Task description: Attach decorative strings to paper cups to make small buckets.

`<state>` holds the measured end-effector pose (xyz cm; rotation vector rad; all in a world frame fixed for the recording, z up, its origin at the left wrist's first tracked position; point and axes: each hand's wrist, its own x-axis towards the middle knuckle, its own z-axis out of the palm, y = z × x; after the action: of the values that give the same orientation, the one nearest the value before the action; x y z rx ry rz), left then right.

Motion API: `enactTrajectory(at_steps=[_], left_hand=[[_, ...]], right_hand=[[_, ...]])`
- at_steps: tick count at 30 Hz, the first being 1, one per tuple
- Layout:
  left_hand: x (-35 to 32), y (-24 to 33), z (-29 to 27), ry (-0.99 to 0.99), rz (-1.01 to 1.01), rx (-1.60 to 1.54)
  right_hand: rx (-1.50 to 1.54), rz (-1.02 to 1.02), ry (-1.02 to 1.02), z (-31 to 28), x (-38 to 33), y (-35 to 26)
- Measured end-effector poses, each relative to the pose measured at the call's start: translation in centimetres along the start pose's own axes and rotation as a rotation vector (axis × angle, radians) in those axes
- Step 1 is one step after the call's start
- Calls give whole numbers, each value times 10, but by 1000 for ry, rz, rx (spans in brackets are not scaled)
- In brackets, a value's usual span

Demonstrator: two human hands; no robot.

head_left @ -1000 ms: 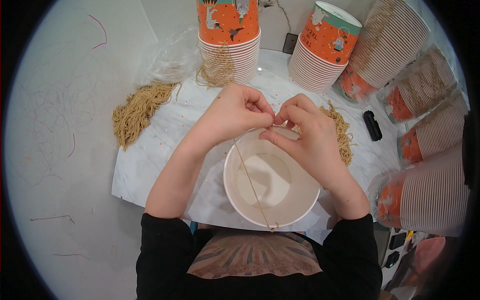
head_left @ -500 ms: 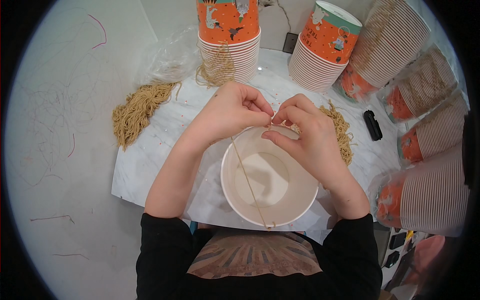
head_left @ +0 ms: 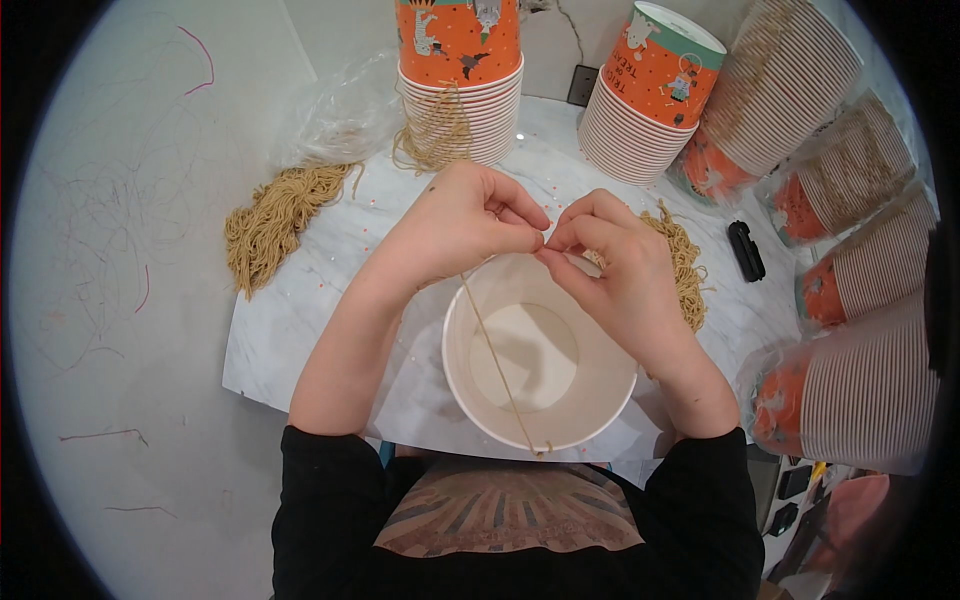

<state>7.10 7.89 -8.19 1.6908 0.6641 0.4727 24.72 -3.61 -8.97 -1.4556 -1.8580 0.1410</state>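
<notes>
A white paper bucket (head_left: 480, 395) stands open at the near edge of the marble board (head_left: 300, 320). A tan string (head_left: 497, 360) runs across its mouth from the near rim up to my fingers. My left hand (head_left: 455, 220) and my right hand (head_left: 615, 265) meet over the far rim, both pinching the string's upper end between thumb and fingertips. The bucket's far rim is partly hidden under my hands.
Bundles of tan string lie on the board: one at the left (head_left: 270, 220), one at the back (head_left: 435, 135), one right of my hand (head_left: 685, 265). Stacks of orange-printed buckets (head_left: 460, 60) stand behind and along the right side (head_left: 860, 400). A small black object (head_left: 745, 250) lies at the right.
My hands stay together at the bucket's far rim, with only small finger movements on the string. The bucket has shifted very slightly.
</notes>
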Motion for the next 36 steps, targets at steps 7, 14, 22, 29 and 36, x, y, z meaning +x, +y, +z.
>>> enactTrajectory(at_steps=[7,14,22,29,36], left_hand=[[1,-3,-2,-8,-5,-28],[1,-1,1,-7,-5,-17],[1,-2,1,15,-9,-22],[5,-8,-2,-38,7,-59],[3,-6,4,-2,68,-4]], right_hand=[[-7,30,-63,-5,2,-4],[-18,-8,1,2,0,2],[31,5,16,1,1,-2],[34,-17,19,2,1,-2],[-6,-68,31,4,1,1]])
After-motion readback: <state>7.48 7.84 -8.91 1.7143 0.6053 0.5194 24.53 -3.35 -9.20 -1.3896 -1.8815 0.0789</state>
